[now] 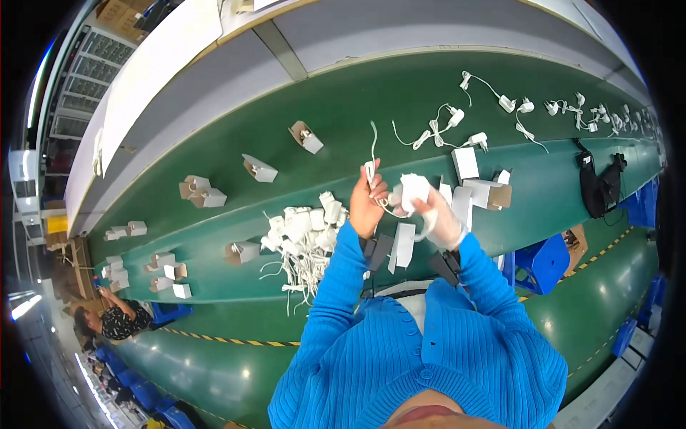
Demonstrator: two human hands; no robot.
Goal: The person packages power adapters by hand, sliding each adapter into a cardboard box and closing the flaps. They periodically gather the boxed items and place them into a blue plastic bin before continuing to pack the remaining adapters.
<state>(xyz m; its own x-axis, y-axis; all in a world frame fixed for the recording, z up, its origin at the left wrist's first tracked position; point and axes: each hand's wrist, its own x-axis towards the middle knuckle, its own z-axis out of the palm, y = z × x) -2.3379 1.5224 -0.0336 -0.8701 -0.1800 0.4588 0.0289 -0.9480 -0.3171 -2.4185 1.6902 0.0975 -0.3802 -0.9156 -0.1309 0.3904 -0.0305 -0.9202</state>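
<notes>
Above the green table my left hand [366,206] pinches a bundled white cable [370,171], its loose end standing up past the fingers. Close beside it, my right hand [444,223], in a thin whitish glove, is closed around a white power adapter [414,190]. A stretch of cable hangs between the two hands. To the left of my forearm lies a heap of white power adapters [304,232] with tangled cables. An open white box [402,247] stands just below my hands, and another white box [465,164] is to the right.
Several small open boxes [261,169] are spread along the left. Adapters with cables [457,118] lie in a row toward the far right. A black bag [602,182] rests at the right edge, near a blue stool [543,264]. Another person [118,314] sits at the far left.
</notes>
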